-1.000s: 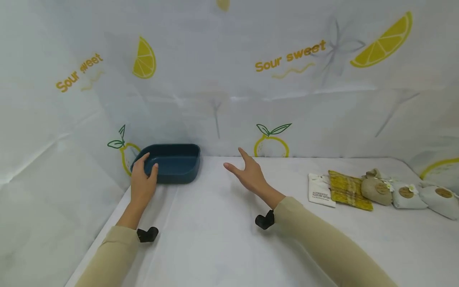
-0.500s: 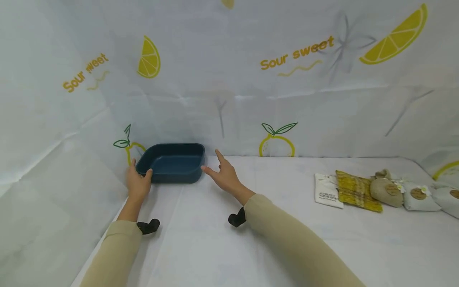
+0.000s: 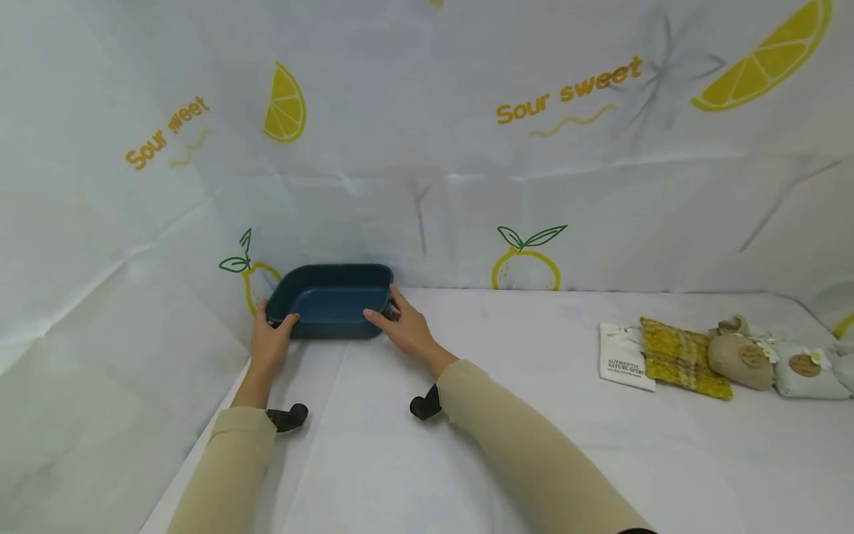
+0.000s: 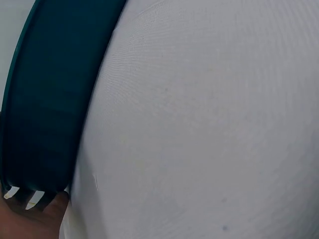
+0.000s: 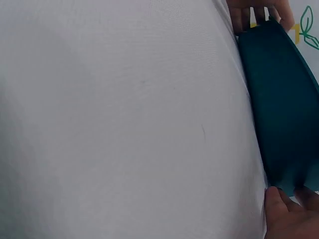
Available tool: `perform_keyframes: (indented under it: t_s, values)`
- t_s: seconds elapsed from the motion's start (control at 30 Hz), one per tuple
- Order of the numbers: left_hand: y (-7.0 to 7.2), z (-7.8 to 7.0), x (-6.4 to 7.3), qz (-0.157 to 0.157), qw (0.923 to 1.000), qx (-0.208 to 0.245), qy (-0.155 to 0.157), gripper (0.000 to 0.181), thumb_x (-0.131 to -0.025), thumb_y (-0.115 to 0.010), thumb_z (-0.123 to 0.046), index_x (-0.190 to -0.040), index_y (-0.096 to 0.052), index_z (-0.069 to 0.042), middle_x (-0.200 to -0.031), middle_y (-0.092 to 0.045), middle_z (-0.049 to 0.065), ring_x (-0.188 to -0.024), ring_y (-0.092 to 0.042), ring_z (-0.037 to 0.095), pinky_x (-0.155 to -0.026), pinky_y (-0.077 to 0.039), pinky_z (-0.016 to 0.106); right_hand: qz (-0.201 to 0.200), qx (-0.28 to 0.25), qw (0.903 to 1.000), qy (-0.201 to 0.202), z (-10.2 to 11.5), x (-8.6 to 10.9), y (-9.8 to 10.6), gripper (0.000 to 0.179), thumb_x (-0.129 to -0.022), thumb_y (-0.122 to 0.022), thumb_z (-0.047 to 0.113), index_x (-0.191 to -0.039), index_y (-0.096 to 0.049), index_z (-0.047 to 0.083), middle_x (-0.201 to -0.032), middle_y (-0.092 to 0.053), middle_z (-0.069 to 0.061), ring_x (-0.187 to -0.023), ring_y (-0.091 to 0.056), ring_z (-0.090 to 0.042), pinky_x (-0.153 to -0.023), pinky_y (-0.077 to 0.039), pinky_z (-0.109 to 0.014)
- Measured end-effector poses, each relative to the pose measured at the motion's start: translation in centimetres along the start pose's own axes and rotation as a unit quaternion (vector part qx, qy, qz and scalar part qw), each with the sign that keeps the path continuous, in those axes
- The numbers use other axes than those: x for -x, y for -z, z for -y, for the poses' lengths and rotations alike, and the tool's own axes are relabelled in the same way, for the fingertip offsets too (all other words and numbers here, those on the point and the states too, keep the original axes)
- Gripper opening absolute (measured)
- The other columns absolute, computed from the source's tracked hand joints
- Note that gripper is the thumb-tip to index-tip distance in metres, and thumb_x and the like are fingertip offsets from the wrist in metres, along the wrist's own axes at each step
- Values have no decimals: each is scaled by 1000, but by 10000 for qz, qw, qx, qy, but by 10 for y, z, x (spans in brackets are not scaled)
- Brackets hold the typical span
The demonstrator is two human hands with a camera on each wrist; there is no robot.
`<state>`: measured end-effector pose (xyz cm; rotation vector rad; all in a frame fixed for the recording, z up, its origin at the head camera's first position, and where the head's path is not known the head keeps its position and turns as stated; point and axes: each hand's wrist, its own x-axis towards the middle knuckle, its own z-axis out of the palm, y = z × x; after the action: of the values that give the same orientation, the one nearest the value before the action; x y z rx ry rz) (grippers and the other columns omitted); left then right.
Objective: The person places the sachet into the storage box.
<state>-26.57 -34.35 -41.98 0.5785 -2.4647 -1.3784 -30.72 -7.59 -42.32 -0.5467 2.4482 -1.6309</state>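
One dark blue tub (image 3: 333, 328): left of centre in the head view, upright with its mouth upward, far back on the white desk (image 3: 373, 445), close to the lemon-printed backdrop (image 3: 460, 200).
Left hand (image 3: 268, 347): its grip is clamped on the tub's left end, thumb against the near wall, fingers round the end.
Right hand (image 3: 412, 334): its grip is clamped on the right end, thumb at the near side, fingers at the end wall.
Sleeves (image 3: 223, 460): beige, reaching up from the bottom of the frame, a small black piece (image 3: 288, 419) at each wrist.
Little bags, right of the frame: well apart from the tub, I see a white pouch (image 3: 626, 357) with dark lettering, a yellow pouch (image 3: 686, 357) touching it, a beige sack (image 3: 742, 362) against that, then a white sack (image 3: 807, 372); another pale sack (image 3: 846, 367) is cut off by the edge.
Backdrop lettering: "Sour sweet" in orange, upper left and upper right.
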Motion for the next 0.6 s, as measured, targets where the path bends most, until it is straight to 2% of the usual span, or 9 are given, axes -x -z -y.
perform_keyframes:
  t_s: [0.13, 0.37, 0.5, 0.6]
  values:
    - [-1, 1, -1, 114, 9998, -82, -122, 87, -101, -54, -36, -165, 1, -15, -171, -7, 18, -156, -16, 40, -126, -21, 55, -153, -205, 9997, -67, -5, -1, -4, 81, -100, -58, 48, -164, -16, 20, -164, -34, -14, -144, -47, -33, -115, -44, -46]
    - [-7, -1, -3, 527, 9956, -362, -683, 89, -102, -54, -36, -162, 2, -3, -168, -6, 26, -156, -14, 43, -126, -18, 57, -699, -475, 9957, -373, -9, 2, -4, 74, -100, -56, 37, -164, -20, 24, -160, -41, -15, -144, -48, -29, -119, -38, -47]
    - [-15, -4, 0, 500, 9942, -615, -729, 90, -101, -54, -40, -162, 0, -2, -166, -12, 30, -154, -17, 44, -125, -19, 58, -880, -486, 9941, -407, -12, 6, 0, 71, -100, -52, 34, -163, -21, 24, -160, -41, -15, -146, -44, -29, -122, -35, -47]
    - [-22, -5, 3, 444, 9938, -635, -792, 91, -100, -55, -42, -162, -3, -1, -164, -16, 31, -153, -20, 45, -125, -21, 58, -965, -529, 9932, -383, -15, 10, 6, 71, -100, -52, 34, -163, -22, 23, -161, -40, -14, -146, -44, -29, -121, -35, -47]
